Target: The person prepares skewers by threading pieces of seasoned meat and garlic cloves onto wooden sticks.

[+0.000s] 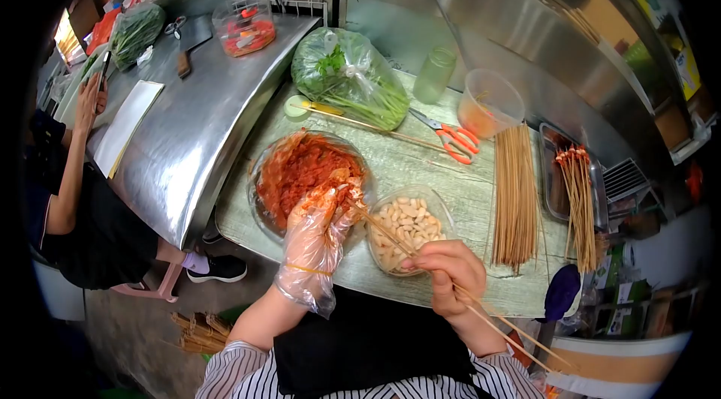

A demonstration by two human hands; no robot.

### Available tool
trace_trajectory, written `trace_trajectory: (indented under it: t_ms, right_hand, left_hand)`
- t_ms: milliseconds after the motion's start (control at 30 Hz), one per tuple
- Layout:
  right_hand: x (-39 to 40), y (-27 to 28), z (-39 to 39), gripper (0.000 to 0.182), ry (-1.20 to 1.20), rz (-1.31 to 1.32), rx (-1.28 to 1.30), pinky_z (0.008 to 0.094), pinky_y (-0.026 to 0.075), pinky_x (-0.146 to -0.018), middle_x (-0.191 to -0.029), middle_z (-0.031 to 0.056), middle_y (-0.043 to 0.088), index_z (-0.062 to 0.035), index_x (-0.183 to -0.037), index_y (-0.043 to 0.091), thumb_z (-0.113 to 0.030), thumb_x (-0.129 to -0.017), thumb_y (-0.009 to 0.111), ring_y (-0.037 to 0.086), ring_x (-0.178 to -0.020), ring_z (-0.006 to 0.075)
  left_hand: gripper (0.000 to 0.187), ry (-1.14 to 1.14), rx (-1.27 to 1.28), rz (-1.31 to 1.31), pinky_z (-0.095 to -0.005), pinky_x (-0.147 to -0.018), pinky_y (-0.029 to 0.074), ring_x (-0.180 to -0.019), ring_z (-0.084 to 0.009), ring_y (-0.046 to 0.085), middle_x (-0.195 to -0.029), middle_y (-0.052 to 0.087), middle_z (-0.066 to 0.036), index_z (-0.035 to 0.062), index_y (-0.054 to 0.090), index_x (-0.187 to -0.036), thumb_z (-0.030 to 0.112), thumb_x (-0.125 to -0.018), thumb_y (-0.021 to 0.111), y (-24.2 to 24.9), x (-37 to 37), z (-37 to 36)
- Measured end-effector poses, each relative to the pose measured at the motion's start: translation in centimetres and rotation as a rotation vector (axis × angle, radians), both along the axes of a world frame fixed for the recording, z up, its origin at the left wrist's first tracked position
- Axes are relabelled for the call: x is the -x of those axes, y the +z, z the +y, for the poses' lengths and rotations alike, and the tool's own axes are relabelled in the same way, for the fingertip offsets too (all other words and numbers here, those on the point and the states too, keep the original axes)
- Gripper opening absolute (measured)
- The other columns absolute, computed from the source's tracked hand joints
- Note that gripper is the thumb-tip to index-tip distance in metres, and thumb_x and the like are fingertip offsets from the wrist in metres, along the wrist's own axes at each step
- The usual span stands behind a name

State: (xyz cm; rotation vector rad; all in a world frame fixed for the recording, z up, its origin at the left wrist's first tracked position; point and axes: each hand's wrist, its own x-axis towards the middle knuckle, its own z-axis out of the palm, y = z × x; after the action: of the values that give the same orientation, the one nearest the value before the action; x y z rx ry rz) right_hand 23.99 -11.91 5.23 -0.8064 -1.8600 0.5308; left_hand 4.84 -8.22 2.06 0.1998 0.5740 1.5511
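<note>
My left hand [319, 230] wears a clear plastic glove with a band at the wrist, its fingers smeared red. They are closed on a red-coated piece of meat [342, 187] above a bowl of red marinated meat [300, 166]. Bare, my right hand [454, 279] pinches two bamboo skewers [518, 333]. One skewer's tip reaches the fingers of my left hand; whether it pierces the meat is hidden. Beneath the skewers, a clear tub [449, 213] holds pale oval pieces resembling peeled garlic cloves.
Bundled bare skewers [516, 204] lie at right, beside a metal tray [554, 200] and loaded skewers [578, 196]. Behind are orange-handled scissors [457, 142], a plastic cup [488, 106], a green jar [435, 76] and bagged greens [349, 76]. A seated person [75, 196] is at left.
</note>
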Motion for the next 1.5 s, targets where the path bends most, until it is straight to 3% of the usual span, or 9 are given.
trace_trajectory:
  t_ms: [233,667,900,1033,1200,1267,1300,1433,1500]
  right_hand:
    - [0.7,-0.9,1.0,0.012,0.035,0.004,-0.16,0.0273,0.048,-0.052,-0.084,0.0114,0.062,-0.0023,-0.089,0.062,-0.013,-0.087,0.056,0.06,-0.065,0.0213]
    - [2.0,-1.0,2.0,0.012,0.019,0.107,-0.162,0.0253,0.046,-0.05,-0.079,0.0081,0.061,-0.0038,-0.087,0.062,-0.015,-0.087,0.057,0.059,-0.061,0.0177]
    - [2.8,-1.5,2.2,0.015,0.003,0.097,-0.16,0.0259,0.045,-0.05,-0.077,0.0099,0.061,-0.0038,-0.086,0.062,-0.016,-0.089,0.055,0.056,-0.06,0.0181]
    - [3.6,-2.2,2.6,0.013,-0.036,0.092,-0.194,0.0271,0.045,-0.052,-0.074,0.0099,0.059,-0.0039,-0.085,0.062,-0.014,-0.088,0.055,0.055,-0.06,0.0192]
    - [4.5,-2.3,2.8,0.012,-0.018,-0.002,-0.092,0.028,0.045,-0.057,-0.079,0.0106,0.058,-0.0029,-0.086,0.063,-0.012,-0.086,0.056,0.056,-0.066,0.0207]
    - [5.1,-2.8,3.2,0.01,-0.053,0.015,-0.107,0.0281,0.045,-0.06,-0.082,0.0109,0.058,-0.0016,-0.086,0.063,-0.01,-0.084,0.058,0.056,-0.069,0.0213]
    - [4.9,-2.3,3.0,0.01,-0.07,0.004,-0.098,0.0281,0.045,-0.06,-0.082,0.0109,0.058,-0.0016,-0.086,0.063,-0.01,-0.084,0.058,0.056,-0.069,0.0213]
    - [3.6,-1.6,1.8,0.011,-0.015,0.173,0.221,0.0267,0.046,-0.062,-0.085,0.0115,0.059,0.0007,-0.088,0.062,-0.009,-0.085,0.058,0.057,-0.068,0.0187]
    - [3.5,-2.0,1.1,0.015,0.065,0.513,0.444,0.0268,0.049,-0.066,-0.086,0.0121,0.061,0.0023,-0.094,0.06,-0.012,-0.089,0.055,0.061,-0.073,0.0179]
  left_hand:
    - [0.029,0.045,0.015,0.144,-0.0314,-0.079,0.056,-0.099,-0.0244,0.059,-0.111,0.057,-0.015,-0.0026,0.047,-0.117,0.006,-0.089,0.052,-0.9,-0.3,0.5]
    - [0.024,0.12,0.017,0.192,-0.0269,-0.07,0.057,-0.092,-0.0222,0.062,-0.106,0.06,-0.014,-0.0014,0.05,-0.113,0.004,-0.09,0.05,-1.2,-0.5,1.0]
    - [0.02,0.145,0.017,0.171,-0.0316,-0.076,0.055,-0.089,-0.0216,0.062,-0.102,0.062,-0.013,-0.0035,0.055,-0.108,0.001,-0.088,0.053,-1.6,-0.4,1.2]
    - [0.018,0.131,0.007,0.2,-0.0288,-0.068,0.055,-0.082,-0.0193,0.063,-0.097,0.063,-0.011,-0.0023,0.058,-0.104,0.004,-0.087,0.056,-3.2,-0.1,1.6]
    - [0.018,0.109,0.055,0.243,-0.0297,-0.069,0.055,-0.083,-0.0183,0.063,-0.098,0.063,-0.011,-0.0041,0.058,-0.102,0.004,-0.086,0.057,-2.2,-0.3,1.3]
    - [0.019,0.159,-0.053,0.467,-0.0294,-0.077,0.053,-0.088,-0.0179,0.062,-0.099,0.064,-0.011,-0.0048,0.058,-0.104,0.004,-0.087,0.056,-2.8,-0.7,1.1]
    - [0.022,0.164,-0.16,0.405,-0.0285,-0.083,0.05,-0.092,-0.0177,0.061,-0.1,0.063,-0.011,-0.0047,0.057,-0.108,0.003,-0.087,0.056,-1.8,-0.2,1.3]
    - [0.026,0.278,-0.146,0.381,-0.0331,-0.08,0.053,-0.095,-0.0228,0.061,-0.105,0.061,-0.013,-0.0005,0.053,-0.113,0.012,-0.09,0.054,-1.9,1.5,2.6]
    - [0.029,0.245,-0.194,0.327,-0.0344,-0.082,0.052,-0.101,-0.0236,0.059,-0.112,0.058,-0.013,0.0026,0.05,-0.118,0.017,-0.093,0.051,-2.6,2.0,3.1]
